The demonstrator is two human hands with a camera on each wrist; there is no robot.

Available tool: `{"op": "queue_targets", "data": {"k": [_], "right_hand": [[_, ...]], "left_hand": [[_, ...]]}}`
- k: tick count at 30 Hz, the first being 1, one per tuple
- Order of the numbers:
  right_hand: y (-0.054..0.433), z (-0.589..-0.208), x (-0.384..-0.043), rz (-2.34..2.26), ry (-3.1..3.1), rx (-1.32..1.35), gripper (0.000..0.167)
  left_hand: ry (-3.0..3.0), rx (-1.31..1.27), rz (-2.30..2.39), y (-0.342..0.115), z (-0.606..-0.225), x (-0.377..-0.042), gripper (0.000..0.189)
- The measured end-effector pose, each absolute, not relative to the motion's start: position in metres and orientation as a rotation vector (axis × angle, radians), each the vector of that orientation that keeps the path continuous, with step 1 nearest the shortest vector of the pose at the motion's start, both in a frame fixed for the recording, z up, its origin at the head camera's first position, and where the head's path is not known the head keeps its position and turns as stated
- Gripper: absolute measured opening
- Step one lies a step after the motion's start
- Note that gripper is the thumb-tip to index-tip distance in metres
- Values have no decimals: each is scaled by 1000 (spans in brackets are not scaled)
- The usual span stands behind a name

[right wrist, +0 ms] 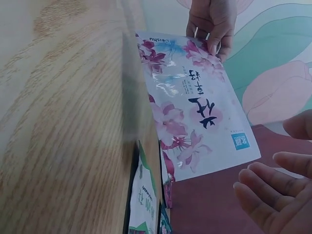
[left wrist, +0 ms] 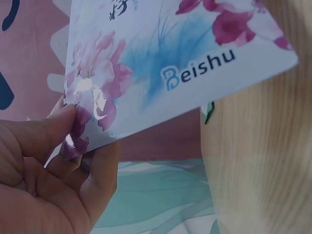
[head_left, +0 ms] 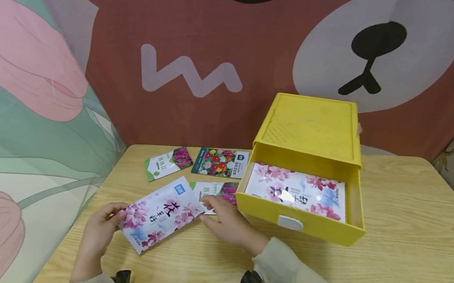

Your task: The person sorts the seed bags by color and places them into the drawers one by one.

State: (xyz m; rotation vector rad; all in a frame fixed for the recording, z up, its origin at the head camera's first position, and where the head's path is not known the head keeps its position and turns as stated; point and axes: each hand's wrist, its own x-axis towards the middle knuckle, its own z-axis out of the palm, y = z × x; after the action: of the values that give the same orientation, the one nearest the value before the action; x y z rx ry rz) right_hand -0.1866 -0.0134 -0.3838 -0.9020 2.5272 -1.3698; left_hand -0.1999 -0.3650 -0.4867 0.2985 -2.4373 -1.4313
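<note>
A white flat packet [head_left: 163,215] with pink flowers, dark brush characters and "Beishu" lettering is pinched at its left end by my left hand [head_left: 99,229]. In the left wrist view the thumb [left wrist: 58,126] lies on the printed face, with fingers behind. The packet is tilted up over the table in the right wrist view. My right hand [head_left: 228,222] is at the packet's other end, fingers spread and loosely bent; the right wrist view shows a gap between that hand [right wrist: 278,190] and the packet [right wrist: 195,107]. A similar packet [head_left: 255,183] lies in the pulled-out drawer of a yellow box [head_left: 313,127].
Flower seed packets lie on the wooden table [head_left: 406,252]: a green-and-white one [head_left: 162,166] at back left, a dark-edged one [head_left: 220,163] beside it, and another [head_left: 223,189] partly behind my right hand. The drawer front [head_left: 261,207] has a white tab. A printed cloth [head_left: 188,114] hangs behind.
</note>
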Motion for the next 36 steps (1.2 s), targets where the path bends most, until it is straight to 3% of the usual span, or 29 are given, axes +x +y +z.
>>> {"op": "queue_targets", "data": {"k": [24,36], "right_hand": [[-17,-370,-179,-1480,2635,-951,40],[-19,-362,-172,-1426,2741,-999,46]], "left_hand": [[-2432,13,-1458,-357,-473,-194,18],[-2431,117,-1127,-372,-489,-205,18]]}}
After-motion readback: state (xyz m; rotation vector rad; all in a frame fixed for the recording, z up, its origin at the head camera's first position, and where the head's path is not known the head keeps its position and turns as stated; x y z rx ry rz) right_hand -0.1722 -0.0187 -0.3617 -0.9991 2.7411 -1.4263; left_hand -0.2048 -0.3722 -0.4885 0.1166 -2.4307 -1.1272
